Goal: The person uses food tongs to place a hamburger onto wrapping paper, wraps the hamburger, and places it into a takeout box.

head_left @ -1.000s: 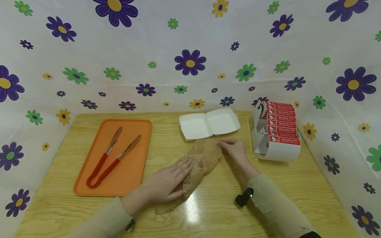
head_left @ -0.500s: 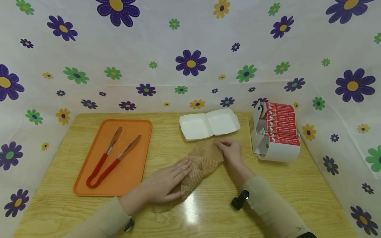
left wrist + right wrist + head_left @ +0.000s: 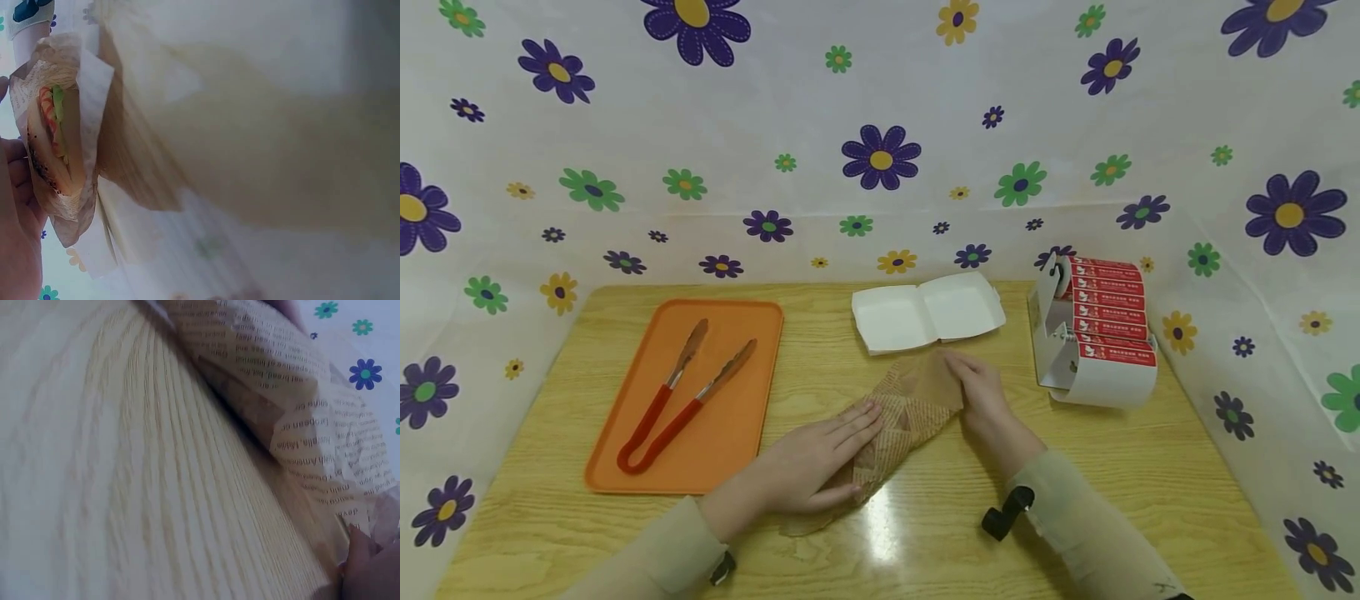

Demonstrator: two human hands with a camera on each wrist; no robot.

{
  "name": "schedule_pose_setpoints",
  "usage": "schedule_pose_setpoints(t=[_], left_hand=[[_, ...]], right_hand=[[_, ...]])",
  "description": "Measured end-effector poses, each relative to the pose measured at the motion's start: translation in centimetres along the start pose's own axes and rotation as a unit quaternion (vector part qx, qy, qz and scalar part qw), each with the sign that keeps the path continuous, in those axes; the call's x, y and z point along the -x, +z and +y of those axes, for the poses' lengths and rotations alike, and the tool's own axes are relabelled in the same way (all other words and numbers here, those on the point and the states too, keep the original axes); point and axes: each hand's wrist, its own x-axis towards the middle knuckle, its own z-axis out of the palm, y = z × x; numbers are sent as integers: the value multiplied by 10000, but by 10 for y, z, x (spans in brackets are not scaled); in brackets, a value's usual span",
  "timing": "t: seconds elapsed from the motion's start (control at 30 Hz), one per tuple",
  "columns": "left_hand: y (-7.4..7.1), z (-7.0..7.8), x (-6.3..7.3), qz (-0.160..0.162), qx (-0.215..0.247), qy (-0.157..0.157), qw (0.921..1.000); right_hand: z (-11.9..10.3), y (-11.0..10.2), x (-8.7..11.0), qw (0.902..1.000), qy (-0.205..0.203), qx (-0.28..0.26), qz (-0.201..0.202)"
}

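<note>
Brown paper wrapper [image 3: 901, 429] lies on the slant, pressed low and pinched high

Dead centre of the tabletop [image 3: 820, 333], its long axis runs from near left up to far right, and there's a hand at either end! The left hand [image 3: 808, 467] lies across the lower half, fingers straight, thumb set apart, pressing rather than gripping. Up top, the right hand [image 3: 988, 400] has its fingers drawn in narrow, pinching the paper's far corner. That, I'd say, is the relation it all turns on: from the right fingers the paper stretches away left and nearer, so the right hand commands that far end. Just beyond it sits the white box [image 3: 887, 321], spread into two halves.

Over to the left wrist view, and what a difference! The paper gapes, showing a filled bun [image 3: 74, 137] inside, with red and green in its middle; the head view hides all of that. The right wrist view answers with small print on the paper and a thumb at its end. The rest of that grip runs out of frame; how the fingertips meet, I cannot tell from there.
</note>
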Motion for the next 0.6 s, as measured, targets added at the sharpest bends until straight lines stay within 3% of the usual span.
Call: schedule_pose_setpoints(t=[0.2,0.43,0.6], left_hand=[[0,0,0,13,-81,25,10000],[-2,2,0,-94,-107,-74,9999],[-3,3,-2,-159,-186,-93,9997]], right_hand=[[1,1,6,9894,478,-1216,-631],[-7,2,15,9872,548,-931,-1170],[-10,9,24,9832,422,-1075,-1411]])
